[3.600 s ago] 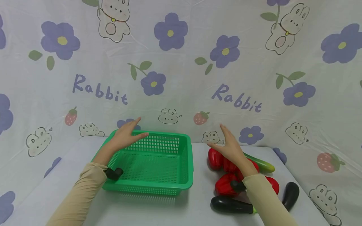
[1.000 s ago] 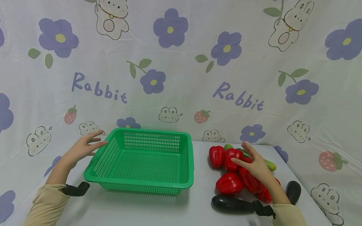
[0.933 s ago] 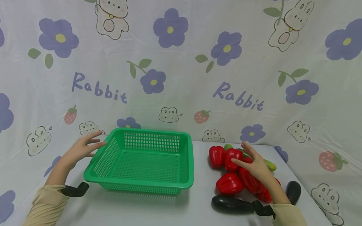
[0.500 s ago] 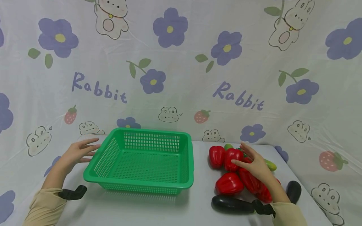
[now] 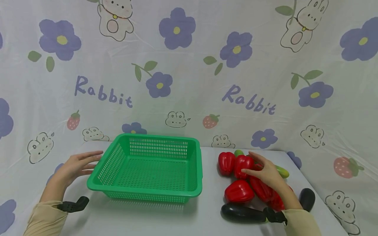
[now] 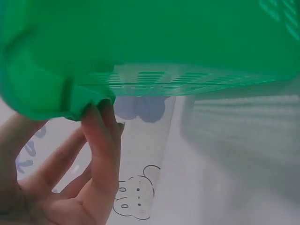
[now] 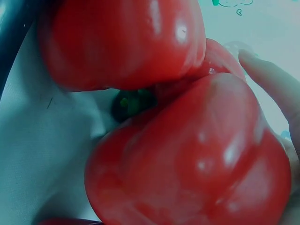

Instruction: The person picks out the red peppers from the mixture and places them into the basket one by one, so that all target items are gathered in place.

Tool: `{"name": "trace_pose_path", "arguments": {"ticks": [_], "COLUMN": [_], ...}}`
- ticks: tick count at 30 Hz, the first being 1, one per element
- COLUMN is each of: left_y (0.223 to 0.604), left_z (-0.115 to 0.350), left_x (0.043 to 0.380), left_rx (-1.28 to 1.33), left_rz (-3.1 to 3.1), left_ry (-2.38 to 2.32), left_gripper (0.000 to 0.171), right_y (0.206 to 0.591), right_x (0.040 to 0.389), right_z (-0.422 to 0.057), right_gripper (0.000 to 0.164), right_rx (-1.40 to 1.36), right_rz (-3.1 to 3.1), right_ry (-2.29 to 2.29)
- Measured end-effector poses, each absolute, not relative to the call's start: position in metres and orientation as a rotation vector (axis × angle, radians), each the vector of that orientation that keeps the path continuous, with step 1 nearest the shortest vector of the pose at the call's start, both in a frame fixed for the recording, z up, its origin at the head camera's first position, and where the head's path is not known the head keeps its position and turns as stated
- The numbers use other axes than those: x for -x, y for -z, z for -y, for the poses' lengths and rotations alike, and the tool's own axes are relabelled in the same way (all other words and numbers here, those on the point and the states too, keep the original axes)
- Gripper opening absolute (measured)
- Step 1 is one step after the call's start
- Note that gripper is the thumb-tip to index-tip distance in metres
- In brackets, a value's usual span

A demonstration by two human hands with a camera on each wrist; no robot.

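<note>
1. Fingers (image 5: 92, 159) of my left hand (image 5: 72, 167) are nearly straight and loosely parted, pointing at the left side of the green basket (image 5: 144, 191); in the left wrist view some fingertips meet its rim. They are not wrapped round it, and whether they press on it I cannot tell.
2. My right hand (image 5: 267, 171) is arched above the vegetables, with a wide gap between thumb and fingers. They are closed round nothing that I can see; whether any fingertip touches a pepper I cannot tell.
3. Nearest that gap is a red pepper (image 5: 242, 165), just beside the far red pepper (image 5: 226, 163).
4. Another red pepper (image 5: 260, 187) lies partly under my right hand, and nearer to me is the front red pepper (image 5: 238, 191). More red shows beside my wrist, partly hidden.
5. Behind my right hand the yellowish end of a cucumber (image 5: 282, 171) sticks out.
6. One eggplant (image 5: 242, 213) lies in front of the peppers, one end behind the black device (image 5: 274, 215) on my right wrist; the other eggplant (image 5: 307, 199) is to the right of my forearm.
7. The basket stands upright on the white table (image 5: 141, 218), well apart from the peppers, before a flowered cloth (image 5: 189, 106).
</note>
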State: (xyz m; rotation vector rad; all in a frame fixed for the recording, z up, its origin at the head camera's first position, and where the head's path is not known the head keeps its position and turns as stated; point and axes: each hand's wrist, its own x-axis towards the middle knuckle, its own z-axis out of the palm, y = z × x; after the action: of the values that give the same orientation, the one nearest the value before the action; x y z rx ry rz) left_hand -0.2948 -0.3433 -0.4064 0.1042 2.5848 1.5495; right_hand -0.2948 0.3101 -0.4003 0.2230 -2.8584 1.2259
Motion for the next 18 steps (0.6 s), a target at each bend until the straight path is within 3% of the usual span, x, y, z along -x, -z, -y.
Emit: {"name": "trace_pose_path", "arguments": {"ticks": [18], "left_y": [0.423], "left_z": [0.353], "left_x": [0.295], "left_rx": [-0.020], "left_rz": [-2.366], "left_ry": [-1.735], "left_gripper": [0.055], "right_y": [0.403], "right_x": [0.296], "right_z": [-0.311], "right_gripper": [0.090], "right_rx": [-0.182], "right_rz": [2.959], "right_ry": [-1.137]}}
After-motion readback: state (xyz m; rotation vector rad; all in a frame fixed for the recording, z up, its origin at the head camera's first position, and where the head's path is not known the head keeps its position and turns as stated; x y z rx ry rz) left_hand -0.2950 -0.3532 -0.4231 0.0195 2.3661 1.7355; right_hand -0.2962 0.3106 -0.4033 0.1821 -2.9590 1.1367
